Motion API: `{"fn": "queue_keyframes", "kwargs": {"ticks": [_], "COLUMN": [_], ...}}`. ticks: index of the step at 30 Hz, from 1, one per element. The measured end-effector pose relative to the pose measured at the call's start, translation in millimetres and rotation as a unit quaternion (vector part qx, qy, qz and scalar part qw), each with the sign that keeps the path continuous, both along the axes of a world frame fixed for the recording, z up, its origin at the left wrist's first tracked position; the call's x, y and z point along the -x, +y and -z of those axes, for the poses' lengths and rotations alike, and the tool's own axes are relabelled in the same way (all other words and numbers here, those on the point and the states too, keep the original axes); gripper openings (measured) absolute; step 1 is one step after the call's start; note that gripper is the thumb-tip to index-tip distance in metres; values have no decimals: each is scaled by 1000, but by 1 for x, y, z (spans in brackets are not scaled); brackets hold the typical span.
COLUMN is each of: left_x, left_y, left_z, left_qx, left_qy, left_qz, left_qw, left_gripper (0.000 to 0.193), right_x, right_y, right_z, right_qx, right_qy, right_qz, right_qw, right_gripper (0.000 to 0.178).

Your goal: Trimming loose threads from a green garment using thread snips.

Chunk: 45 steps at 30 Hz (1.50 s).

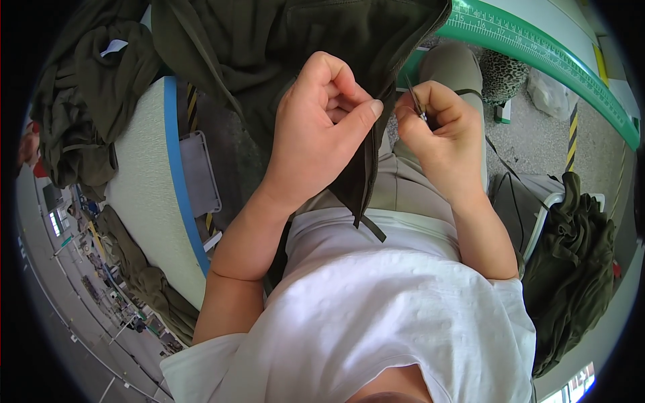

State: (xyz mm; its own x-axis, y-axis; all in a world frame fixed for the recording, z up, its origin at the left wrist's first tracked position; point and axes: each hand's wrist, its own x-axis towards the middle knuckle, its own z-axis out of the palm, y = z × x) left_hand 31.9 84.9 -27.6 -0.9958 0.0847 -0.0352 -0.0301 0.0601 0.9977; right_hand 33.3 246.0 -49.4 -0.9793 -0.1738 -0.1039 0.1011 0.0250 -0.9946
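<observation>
A dark olive-green garment drapes over the work surface in front of me, and its narrow edge strip hangs down to my lap. My left hand is closed in front of it, thumb and index finger pinched beside the garment's edge. Whatever sits in that pinch, perhaps thread or fabric, is too small to make out. To the right, my right hand is curled around small metal thread snips. Their pointed blades stick up past the fingers, close to the garment's edge; the handles are hidden in the palm.
A pale table with a blue edge stands at left, more olive garments heaped on it. A green ruler-marked edge curves across the upper right. Beside me on the right, a dark garment hangs over a grey white-framed seat.
</observation>
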Motion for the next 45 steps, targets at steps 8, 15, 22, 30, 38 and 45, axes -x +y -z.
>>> {"fn": "queue_keyframes", "kwargs": {"ticks": [8, 15, 22, 30, 38, 45], "left_x": [4, -1, -2, 2, 7, 5], "left_y": [-5, 4, 7, 7, -3, 0], "left_z": [3, 3, 6, 5, 8, 6], "left_qx": [-25, 53, 84, 23, -63, -63], "left_qy": [-18, 32, 85, 46, -9, -17], "left_qz": [-14, 1, -1, -20, -16, -15], "left_qw": [999, 998, 993, 998, 998, 998], "left_gripper": [25, 24, 24, 24, 22, 22], "right_x": [-5, -1, -3, -14, -12, -8], "right_y": [2, 0, 0, 2, 10, 7], "right_z": [2, -4, 6, 6, 11, 4], "right_qx": [111, -95, 20, 108, 109, -7], "right_qy": [10, 45, 18, 5, 121, 171], "right_qz": [39, 11, 14, -43, -47, 84], "right_qw": [993, 994, 1000, 993, 985, 982], "right_gripper": [3, 3, 2, 3, 7, 15]}}
